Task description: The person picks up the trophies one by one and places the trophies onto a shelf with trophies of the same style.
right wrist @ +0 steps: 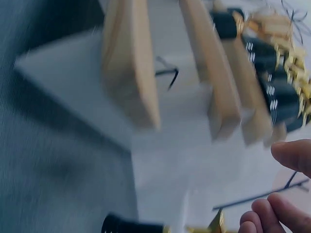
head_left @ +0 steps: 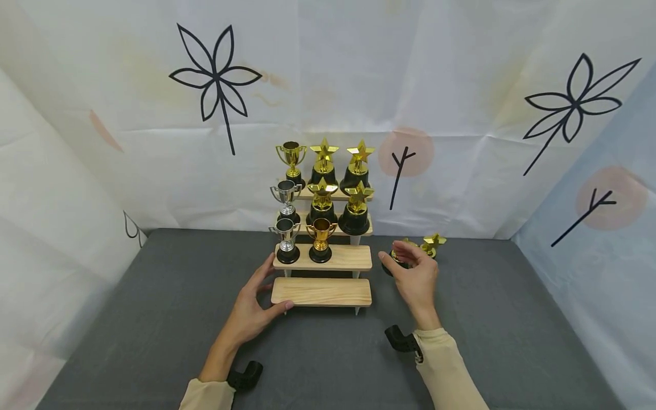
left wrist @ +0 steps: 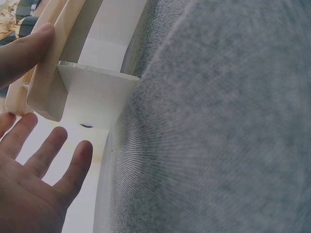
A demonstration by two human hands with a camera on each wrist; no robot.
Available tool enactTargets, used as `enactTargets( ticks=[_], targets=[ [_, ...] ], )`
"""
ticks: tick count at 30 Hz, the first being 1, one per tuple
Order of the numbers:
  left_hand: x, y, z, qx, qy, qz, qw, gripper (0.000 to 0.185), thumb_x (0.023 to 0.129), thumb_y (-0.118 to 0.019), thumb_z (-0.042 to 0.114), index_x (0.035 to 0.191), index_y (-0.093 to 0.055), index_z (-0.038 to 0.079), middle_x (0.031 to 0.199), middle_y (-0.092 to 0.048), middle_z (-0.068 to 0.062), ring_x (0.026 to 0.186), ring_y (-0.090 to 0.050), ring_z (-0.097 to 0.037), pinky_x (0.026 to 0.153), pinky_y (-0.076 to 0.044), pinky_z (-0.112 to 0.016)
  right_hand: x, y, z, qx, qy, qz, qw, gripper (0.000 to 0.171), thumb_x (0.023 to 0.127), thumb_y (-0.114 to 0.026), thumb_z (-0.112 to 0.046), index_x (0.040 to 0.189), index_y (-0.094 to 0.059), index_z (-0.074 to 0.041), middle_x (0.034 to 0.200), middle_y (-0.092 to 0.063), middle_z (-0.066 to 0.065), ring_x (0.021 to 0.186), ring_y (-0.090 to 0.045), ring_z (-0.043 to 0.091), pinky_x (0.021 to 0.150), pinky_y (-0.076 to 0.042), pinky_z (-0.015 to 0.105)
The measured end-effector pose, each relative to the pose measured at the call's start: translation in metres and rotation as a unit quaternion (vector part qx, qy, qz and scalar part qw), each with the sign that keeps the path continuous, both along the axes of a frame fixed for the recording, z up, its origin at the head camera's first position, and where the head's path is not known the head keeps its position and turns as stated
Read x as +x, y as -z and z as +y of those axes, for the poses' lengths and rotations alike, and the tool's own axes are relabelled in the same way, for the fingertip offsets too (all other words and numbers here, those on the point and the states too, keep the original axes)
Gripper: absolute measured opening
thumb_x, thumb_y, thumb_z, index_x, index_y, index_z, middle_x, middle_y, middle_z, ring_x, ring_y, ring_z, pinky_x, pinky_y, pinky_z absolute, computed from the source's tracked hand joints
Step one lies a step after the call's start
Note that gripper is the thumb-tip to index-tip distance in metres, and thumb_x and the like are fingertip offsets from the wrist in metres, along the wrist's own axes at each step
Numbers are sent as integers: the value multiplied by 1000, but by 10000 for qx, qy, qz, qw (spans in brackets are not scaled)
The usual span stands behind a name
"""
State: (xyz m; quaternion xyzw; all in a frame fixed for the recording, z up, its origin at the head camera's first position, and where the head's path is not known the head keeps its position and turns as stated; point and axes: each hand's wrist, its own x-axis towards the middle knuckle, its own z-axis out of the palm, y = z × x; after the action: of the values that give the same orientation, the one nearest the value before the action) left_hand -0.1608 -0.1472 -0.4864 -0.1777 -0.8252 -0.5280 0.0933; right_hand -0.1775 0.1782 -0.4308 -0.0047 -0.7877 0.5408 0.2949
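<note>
Currently left hand (head_left: 252,310) fingers spread, steadying stepped stand (head_left: 321,291) at its left edge | right hand (head_left: 416,277) fingers loosely apart over lying trophy (head_left: 402,254) | risk: nudged stand topples standing trophies (head_left: 320,241)

**Bottom step open, upper steps crowded**

The lowest plank of the stepped wooden stand (head_left: 321,291) is bare. The upper steps are packed with gold and silver trophies (head_left: 321,196). Two loose gold star trophies (head_left: 427,246) lie right of it on grey felt (head_left: 512,319), broad open room elsewhere.
</note>
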Motion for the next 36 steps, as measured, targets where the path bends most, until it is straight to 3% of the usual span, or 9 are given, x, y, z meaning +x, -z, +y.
enactTargets(
  ticks=[5, 13, 18, 22, 36],
  targets=[
    [-1, 1, 0, 17, -7, -13, 10000, 103, 78, -91, 17, 161, -29, 17, 150, -48, -15, 138, -44, -36, 103, -47, -61, -3, 11, 16, -132, 481, 32, 9987, 37, 81, -86, -3, 114, -73, 7, 106, -72, 23, 94, -65, 40, 82, -53, 26],
    [-1, -1, -1, 24, -2, 28, 10000, 104, 78, -91, 17, 162, -29, 17, 149, -49, -15, 138, -44, -37, 102, -47, -62, -6, 22, 30, -193, 995, -84, 9948, 43, 79, -88, -8, 114, -72, 9, 107, -71, 23, 92, -64, 36, 79, -50, 18],
    [0, 0, 0, -19, -10, -18, 10000, 104, 79, -90, 17, 162, -28, 17, 149, -49, -15, 138, -44, -38, 103, -47, -61, -10, 32, 34, -52, 1216, -460, 9915, 46, 78, -90, -12, 116, -71, 7, 110, -70, 24, 96, -65, 38, 85, -54, 34],
    [0, 0, 1, -51, -52, -76, 9999, 104, 79, -90, 17, 162, -28, 18, 150, -48, -14, 138, -44, -36, 103, -47, -60, -12, 40, 35, 26, 1155, -857, 9896, 51, 80, -89, -15, 121, -69, 7, 116, -67, 26, 102, -63, 42, 91, -52, 49],
    [2, -2, 0, 90, 42, -115, 9999, 103, 79, -90, 18, 162, -29, 15, 155, -42, -15, 139, -42, -37, 104, -46, -60, -17, 53, 35, 422, 953, -1623, 9812, 55, 83, -87, -16, 128, -65, 7, 123, -63, 29, 109, -61, 43, 95, -50, 55]
  ],
)
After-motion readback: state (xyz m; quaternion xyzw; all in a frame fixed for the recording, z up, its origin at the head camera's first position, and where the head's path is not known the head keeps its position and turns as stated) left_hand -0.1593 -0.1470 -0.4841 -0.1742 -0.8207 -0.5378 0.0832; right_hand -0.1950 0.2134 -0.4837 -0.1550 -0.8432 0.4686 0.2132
